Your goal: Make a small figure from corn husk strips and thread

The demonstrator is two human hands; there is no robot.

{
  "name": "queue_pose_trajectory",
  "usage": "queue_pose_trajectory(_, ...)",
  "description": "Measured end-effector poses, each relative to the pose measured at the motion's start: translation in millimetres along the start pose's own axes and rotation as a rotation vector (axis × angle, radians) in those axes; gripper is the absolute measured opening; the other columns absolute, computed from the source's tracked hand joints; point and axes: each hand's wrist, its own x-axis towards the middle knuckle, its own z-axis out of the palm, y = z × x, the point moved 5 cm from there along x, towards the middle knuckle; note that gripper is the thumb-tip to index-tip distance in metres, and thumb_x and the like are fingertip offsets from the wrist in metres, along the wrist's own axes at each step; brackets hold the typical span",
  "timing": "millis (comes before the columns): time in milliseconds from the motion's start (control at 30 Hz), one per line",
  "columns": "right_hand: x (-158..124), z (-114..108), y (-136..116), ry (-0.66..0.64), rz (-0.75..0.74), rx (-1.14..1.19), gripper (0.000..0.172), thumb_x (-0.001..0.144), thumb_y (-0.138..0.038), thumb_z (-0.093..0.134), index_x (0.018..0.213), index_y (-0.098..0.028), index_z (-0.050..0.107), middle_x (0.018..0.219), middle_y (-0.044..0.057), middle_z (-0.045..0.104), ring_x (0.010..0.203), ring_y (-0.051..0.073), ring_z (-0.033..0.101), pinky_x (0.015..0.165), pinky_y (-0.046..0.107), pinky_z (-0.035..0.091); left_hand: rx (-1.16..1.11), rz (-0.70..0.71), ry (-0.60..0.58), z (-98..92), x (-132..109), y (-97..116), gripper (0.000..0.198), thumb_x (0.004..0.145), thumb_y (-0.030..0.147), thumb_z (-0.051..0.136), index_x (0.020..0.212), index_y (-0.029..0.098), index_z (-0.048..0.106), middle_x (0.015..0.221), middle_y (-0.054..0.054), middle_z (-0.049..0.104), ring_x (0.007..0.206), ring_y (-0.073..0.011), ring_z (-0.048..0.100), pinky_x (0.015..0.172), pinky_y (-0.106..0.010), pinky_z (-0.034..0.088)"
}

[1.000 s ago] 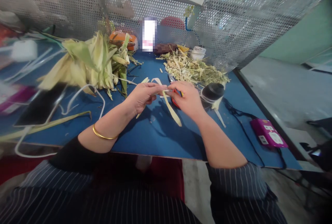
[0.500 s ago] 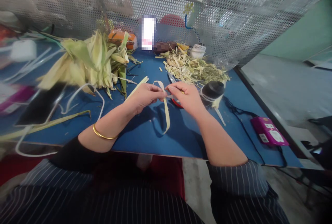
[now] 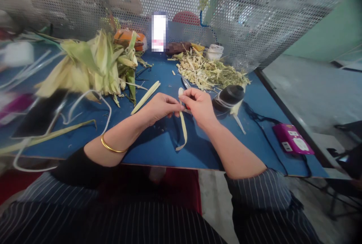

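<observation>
The left hand (image 3: 161, 109) is pinching a pale husk strip (image 3: 183, 129) between thumb and fingers, and the right hand (image 3: 200, 105) is closing thumb and fingertips on the same strip just above, where a short rounded end is poking up. Both grips are thus holding one thing, and it is hanging to the left of the black cylinder (image 3: 231, 96), the thread-wrapped one on the blue worktop (image 3: 158, 149).

Over the last second the strip has been changing shape: the loop that was arching up over the fingertips is now showing as a short, tight end, and the free tail, which was slanting toward the cylinder's side, is now dropping nearly straight and curling away from it at the tip. In my judgement the fold is tightening at the pinch, so the two hands are likely managing tension there; what the covered part is doing, I cannot tell.

Around the cylinder, scissors (image 3: 185, 82) are lying to its left, partly hidden by the right hand; a heap of husk shreds (image 3: 205, 70) is spreading behind it; a loose husk piece (image 3: 145, 97) is resting farther left, near the left hand, and a husk bundle (image 3: 98, 61) is standing farther left again.
</observation>
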Motion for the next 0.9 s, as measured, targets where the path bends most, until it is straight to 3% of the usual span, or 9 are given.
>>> queue_pose_trajectory(233,7,-15,-18,-0.308,-0.089,-0.230,0.023,0.086,-0.037,0.054,0.092,-0.020,0.068,0.082,0.002,0.068,0.071,0.013,0.057,0.065,0.027,0.043,-0.173,-0.076,0.156,-14.1,4,-5,0.035,0.078,0.044,0.063,0.057,0.015,0.064,0.054,-0.003,0.059,0.041,-0.0063,0.043,0.038,-0.021,0.025)
queue_pose_trajectory(367,5,-17,-21,-0.375,-0.108,-0.354,0.017,0.081,-0.034,0.062,0.079,-0.018,0.068,0.067,-0.001,0.065,0.060,0.011,0.053,0.059,0.026,0.040,-0.172,-0.074,0.176,-17.8,6,-6,0.031,0.073,0.043,0.070,0.060,0.015,0.064,0.058,-0.003,0.060,0.042,-0.0059,0.044,0.037,-0.020,0.025)
queue_pose_trajectory(567,11,-15,-13,-0.205,-0.234,-0.487,0.017,0.081,-0.029,0.060,0.068,-0.020,0.065,0.064,0.000,0.065,0.063,0.013,0.057,0.064,0.028,0.042,-0.136,-0.080,0.063,-7.5,4,-8,0.022,0.069,0.034,0.074,0.063,0.014,0.068,0.058,-0.003,0.060,0.045,-0.0065,0.047,0.040,-0.019,0.030)
queue_pose_trajectory(667,11,-17,-18,-0.111,-0.367,-0.529,0.014,0.085,-0.029,0.057,0.084,-0.022,0.069,0.085,0.004,0.070,0.081,0.017,0.063,0.075,0.031,0.045,-0.216,-0.100,0.141,-10.9,4,-10,0.022,0.071,0.034,0.073,0.065,0.014,0.069,0.063,-0.006,0.064,0.049,-0.0074,0.053,0.045,-0.020,0.037)
queue_pose_trajectory(733,5,-26,-32,0.070,-0.486,-0.550,0.017,0.087,-0.030,0.056,0.095,-0.022,0.068,0.100,0.007,0.069,0.096,0.020,0.062,0.086,0.035,0.044,-0.297,-0.114,0.192,-14.6,5,-11,0.023,0.073,0.036,0.072,0.069,0.013,0.070,0.071,-0.010,0.069,0.054,-0.0089,0.058,0.050,-0.021,0.042)
queue_pose_trajectory(833,-12,-41,-52,0.363,-0.533,-0.554,0.021,0.091,-0.032,0.050,0.088,-0.019,0.067,0.090,0.009,0.070,0.089,0.022,0.062,0.084,0.037,0.043,-0.444,-0.111,0.232,-18.7,7,-11,0.016,0.075,0.030,0.070,0.077,0.014,0.072,0.082,-0.011,0.072,0.066,-0.0116,0.065,0.061,-0.023,0.049)
queue_pose_trajectory(900,-19,-37,-57,0.326,-0.501,-0.548,0.025,0.091,-0.034,0.051,0.079,-0.018,0.067,0.079,0.009,0.068,0.078,0.019,0.061,0.075,0.034,0.043,-0.528,-0.089,0.261,-20.5,9,-10,0.010,0.073,0.021,0.072,0.080,0.014,0.071,0.083,-0.009,0.072,0.072,-0.0122,0.067,0.068,-0.024,0.051)
